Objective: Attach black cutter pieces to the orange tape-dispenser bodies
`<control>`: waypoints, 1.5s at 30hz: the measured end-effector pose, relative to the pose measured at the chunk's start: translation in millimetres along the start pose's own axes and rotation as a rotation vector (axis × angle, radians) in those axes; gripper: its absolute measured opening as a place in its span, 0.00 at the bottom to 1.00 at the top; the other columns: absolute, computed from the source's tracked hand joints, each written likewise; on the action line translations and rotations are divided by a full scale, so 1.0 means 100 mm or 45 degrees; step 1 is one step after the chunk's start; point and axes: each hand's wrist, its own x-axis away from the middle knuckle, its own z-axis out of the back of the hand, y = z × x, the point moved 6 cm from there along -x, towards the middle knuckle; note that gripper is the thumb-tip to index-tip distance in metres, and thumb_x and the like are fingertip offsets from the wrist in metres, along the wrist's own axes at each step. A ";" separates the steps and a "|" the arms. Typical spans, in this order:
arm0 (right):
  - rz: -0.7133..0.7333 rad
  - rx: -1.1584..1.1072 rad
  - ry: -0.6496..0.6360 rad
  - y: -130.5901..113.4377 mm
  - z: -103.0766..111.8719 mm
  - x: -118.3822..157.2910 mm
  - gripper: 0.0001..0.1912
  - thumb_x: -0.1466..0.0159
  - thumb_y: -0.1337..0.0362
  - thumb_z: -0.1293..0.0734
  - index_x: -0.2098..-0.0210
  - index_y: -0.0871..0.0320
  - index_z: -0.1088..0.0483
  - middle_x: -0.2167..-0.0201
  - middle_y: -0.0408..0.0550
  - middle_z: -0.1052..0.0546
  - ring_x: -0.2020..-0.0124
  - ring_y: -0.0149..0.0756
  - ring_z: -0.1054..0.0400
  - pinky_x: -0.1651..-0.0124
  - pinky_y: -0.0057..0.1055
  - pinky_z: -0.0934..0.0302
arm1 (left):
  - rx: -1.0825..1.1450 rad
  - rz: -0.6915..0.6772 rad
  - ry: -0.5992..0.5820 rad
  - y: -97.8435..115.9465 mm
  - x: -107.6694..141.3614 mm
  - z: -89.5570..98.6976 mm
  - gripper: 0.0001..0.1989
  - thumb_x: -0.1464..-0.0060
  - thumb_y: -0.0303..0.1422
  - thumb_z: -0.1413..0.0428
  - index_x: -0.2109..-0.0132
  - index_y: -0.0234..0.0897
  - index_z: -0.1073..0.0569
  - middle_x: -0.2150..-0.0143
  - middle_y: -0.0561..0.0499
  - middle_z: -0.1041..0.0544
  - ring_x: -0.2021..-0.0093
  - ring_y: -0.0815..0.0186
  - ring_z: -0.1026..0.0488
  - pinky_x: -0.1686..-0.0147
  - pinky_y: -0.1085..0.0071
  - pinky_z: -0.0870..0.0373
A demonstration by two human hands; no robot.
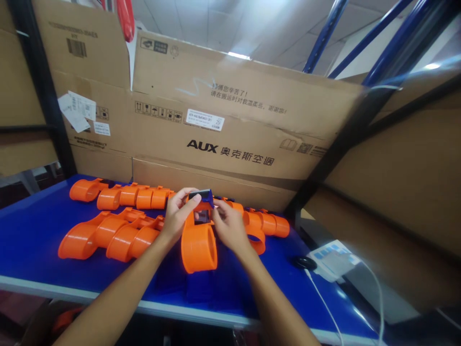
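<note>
My left hand [176, 216] is closed on a small dark blue piece [203, 197] with a shiny top, its thumb pressed on the near face. My right hand [228, 223] pinches the right end of the same piece; what its other fingers touch is hidden. Just below the hands hangs an orange plastic ring holder [199, 247], a short wide tube whose upper arm reaches up to the dark piece. Whether the two are joined I cannot tell. More orange ring holders [120, 240] lie to the left of my hands, and others [268, 223] to the right.
Holders stand in rows on the blue tabletop [32, 230]. A cardboard sheet [162, 129] rises behind, beside a dark rack post [324, 158]. At right are a black mouse-like object [304, 262], a white-and-blue packet [333, 259] and a white cable [324, 302].
</note>
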 end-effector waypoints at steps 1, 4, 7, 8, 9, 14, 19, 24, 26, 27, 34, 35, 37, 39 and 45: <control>-0.003 -0.031 0.045 0.04 0.08 0.01 0.17 0.29 0.58 0.39 0.47 0.59 0.27 0.70 0.46 0.21 0.71 0.35 0.28 0.66 0.30 0.33 | -0.024 0.013 -0.023 -0.02 0.01 -0.02 0.19 0.49 0.44 0.35 0.55 0.37 0.26 0.72 0.55 0.25 0.81 0.72 0.30 0.80 0.75 0.34; 0.055 -0.044 0.141 0.09 0.25 0.09 0.20 0.30 0.58 0.38 0.41 0.58 0.31 0.66 0.49 0.21 0.72 0.35 0.28 0.69 0.30 0.35 | -0.088 0.064 -0.060 -0.13 0.03 -0.08 0.20 0.50 0.45 0.35 0.56 0.38 0.27 0.68 0.54 0.25 0.83 0.73 0.31 0.83 0.75 0.35; 0.121 0.033 0.093 0.10 0.26 0.18 0.24 0.31 0.59 0.37 0.37 0.57 0.34 0.61 0.51 0.21 0.74 0.34 0.31 0.70 0.31 0.35 | -0.142 0.115 -0.066 -0.24 0.03 -0.10 0.22 0.52 0.45 0.33 0.55 0.38 0.28 0.67 0.54 0.24 0.83 0.73 0.30 0.83 0.74 0.34; 0.129 0.067 0.087 0.11 0.25 0.20 0.25 0.32 0.59 0.37 0.37 0.57 0.34 0.62 0.51 0.21 0.75 0.34 0.33 0.70 0.32 0.35 | -0.151 0.128 -0.070 -0.27 0.03 -0.11 0.23 0.52 0.45 0.33 0.54 0.38 0.27 0.67 0.54 0.24 0.83 0.72 0.30 0.82 0.74 0.34; 0.132 0.103 0.097 0.12 0.23 0.21 0.25 0.32 0.59 0.36 0.37 0.57 0.33 0.64 0.50 0.21 0.76 0.34 0.34 0.70 0.32 0.34 | -0.155 0.135 -0.075 -0.29 0.02 -0.11 0.23 0.52 0.45 0.33 0.54 0.38 0.27 0.67 0.54 0.24 0.83 0.73 0.30 0.82 0.74 0.34; 0.144 0.284 0.235 0.20 0.17 0.22 0.24 0.34 0.57 0.34 0.41 0.60 0.29 0.78 0.44 0.28 0.78 0.35 0.35 0.69 0.33 0.34 | -0.161 0.205 -0.117 -0.41 0.02 -0.11 0.26 0.53 0.45 0.32 0.51 0.38 0.28 0.73 0.56 0.25 0.81 0.72 0.31 0.82 0.76 0.38; 0.214 0.397 0.240 0.23 0.11 0.25 0.23 0.33 0.60 0.37 0.41 0.61 0.29 0.74 0.47 0.25 0.74 0.37 0.30 0.65 0.34 0.31 | -0.111 0.259 -0.116 -0.50 0.03 -0.14 0.25 0.54 0.48 0.33 0.54 0.39 0.28 0.73 0.57 0.27 0.83 0.76 0.36 0.83 0.77 0.43; 0.245 0.374 0.168 0.20 0.08 0.26 0.21 0.32 0.63 0.38 0.42 0.61 0.30 0.67 0.52 0.22 0.67 0.40 0.26 0.60 0.35 0.29 | -0.050 0.333 -0.147 -0.53 0.06 -0.17 0.24 0.53 0.48 0.33 0.55 0.40 0.29 0.78 0.62 0.34 0.87 0.79 0.45 0.85 0.78 0.49; 0.255 0.346 0.148 0.19 0.07 0.25 0.20 0.32 0.63 0.38 0.42 0.60 0.30 0.65 0.53 0.21 0.66 0.41 0.26 0.60 0.36 0.29 | -0.036 0.342 -0.144 -0.52 0.07 -0.17 0.24 0.53 0.47 0.33 0.55 0.40 0.29 0.79 0.63 0.36 0.87 0.79 0.46 0.85 0.78 0.49; 0.261 0.333 0.138 0.19 0.07 0.24 0.20 0.32 0.64 0.38 0.43 0.60 0.30 0.64 0.53 0.21 0.66 0.40 0.26 0.60 0.36 0.29 | -0.033 0.346 -0.140 -0.52 0.07 -0.17 0.24 0.53 0.47 0.33 0.55 0.40 0.29 0.79 0.63 0.36 0.87 0.79 0.46 0.85 0.78 0.49; 0.297 0.363 0.073 0.19 0.10 0.22 0.23 0.32 0.62 0.36 0.39 0.59 0.32 0.64 0.52 0.20 0.66 0.41 0.25 0.58 0.37 0.28 | -0.027 0.368 -0.096 -0.53 0.02 -0.10 0.23 0.56 0.47 0.32 0.58 0.40 0.28 0.79 0.63 0.35 0.88 0.79 0.45 0.85 0.78 0.49; 0.322 0.381 0.044 0.18 0.10 0.23 0.25 0.32 0.62 0.36 0.37 0.58 0.33 0.61 0.53 0.20 0.63 0.42 0.24 0.57 0.38 0.28 | -0.021 0.370 -0.082 -0.53 0.02 -0.09 0.23 0.55 0.48 0.32 0.59 0.39 0.28 0.80 0.63 0.36 0.88 0.78 0.45 0.85 0.78 0.49; 0.380 0.420 -0.012 0.14 0.09 0.24 0.28 0.33 0.63 0.36 0.34 0.56 0.37 0.53 0.56 0.20 0.55 0.44 0.24 0.51 0.40 0.28 | -0.011 0.379 -0.049 -0.54 0.01 -0.06 0.23 0.55 0.49 0.32 0.59 0.39 0.28 0.81 0.63 0.37 0.87 0.78 0.45 0.85 0.79 0.49; 0.409 0.470 -0.041 0.12 0.07 0.25 0.31 0.33 0.66 0.38 0.31 0.56 0.41 0.49 0.56 0.22 0.51 0.45 0.25 0.49 0.41 0.29 | -0.017 0.384 -0.012 -0.55 0.02 -0.04 0.24 0.55 0.50 0.33 0.58 0.39 0.28 0.80 0.63 0.36 0.87 0.78 0.44 0.85 0.79 0.48; 0.371 0.673 -0.062 0.13 0.00 0.27 0.35 0.36 0.69 0.39 0.29 0.64 0.46 0.59 0.57 0.19 0.63 0.44 0.24 0.58 0.38 0.27 | -0.064 0.392 0.001 -0.57 0.04 -0.04 0.25 0.56 0.48 0.32 0.57 0.38 0.27 0.77 0.61 0.32 0.87 0.79 0.43 0.85 0.78 0.47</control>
